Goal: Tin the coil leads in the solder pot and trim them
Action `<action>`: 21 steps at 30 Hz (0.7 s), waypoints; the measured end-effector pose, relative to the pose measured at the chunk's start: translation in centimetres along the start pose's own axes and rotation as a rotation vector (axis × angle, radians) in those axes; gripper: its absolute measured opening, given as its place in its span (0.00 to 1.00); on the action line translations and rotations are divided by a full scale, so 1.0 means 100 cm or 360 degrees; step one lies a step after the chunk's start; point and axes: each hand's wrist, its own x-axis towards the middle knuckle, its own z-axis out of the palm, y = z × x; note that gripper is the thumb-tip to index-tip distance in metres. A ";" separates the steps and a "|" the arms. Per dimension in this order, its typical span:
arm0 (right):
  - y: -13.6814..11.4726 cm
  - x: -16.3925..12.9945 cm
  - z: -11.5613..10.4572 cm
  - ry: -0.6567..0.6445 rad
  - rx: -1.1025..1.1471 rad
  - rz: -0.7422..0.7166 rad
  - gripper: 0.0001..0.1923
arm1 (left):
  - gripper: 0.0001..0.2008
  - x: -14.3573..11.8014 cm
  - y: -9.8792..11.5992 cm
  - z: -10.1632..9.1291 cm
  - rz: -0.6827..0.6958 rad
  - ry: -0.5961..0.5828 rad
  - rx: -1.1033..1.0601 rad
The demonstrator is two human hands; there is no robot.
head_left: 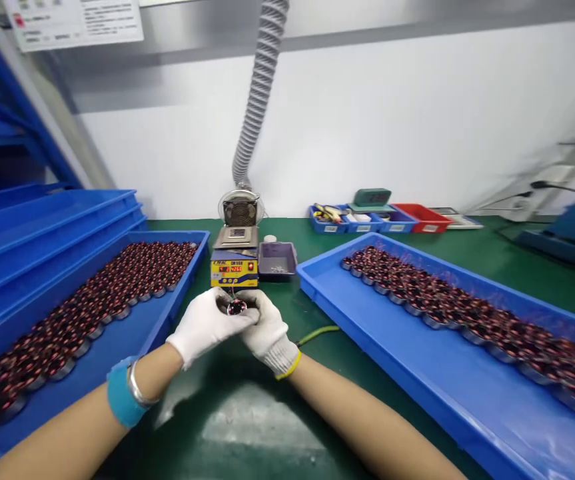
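While my gloved left hand (206, 323) and right hand (266, 328) pinch one copper-wound coil (236, 307) together above the green worktop (247, 427), just before the yellow solder pot (234, 269), I should grip its rim, sparing the windings.

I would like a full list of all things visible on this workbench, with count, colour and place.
coil part: one, dark red, between both hands
left tray: one, blue, full of coils
right tray: one, blue, coils along far side
solder pot: one, yellow front, centre
small bins: several, blue and red, at back
extraction hose: one, grey, above centre
left hand: white glove, holds coil part
right hand: white glove, holds coil part
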 end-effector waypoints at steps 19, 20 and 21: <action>-0.003 0.002 -0.005 -0.0429 0.0736 0.0623 0.24 | 0.29 0.022 -0.029 -0.023 0.0133 -0.0370 -0.1244; -0.003 0.002 -0.005 -0.0438 0.0714 0.0637 0.24 | 0.28 0.027 -0.031 -0.030 0.0104 -0.0316 -0.1417; -0.002 0.002 -0.005 -0.0440 0.0702 0.0646 0.24 | 0.26 0.032 -0.034 -0.036 0.0067 -0.0232 -0.1582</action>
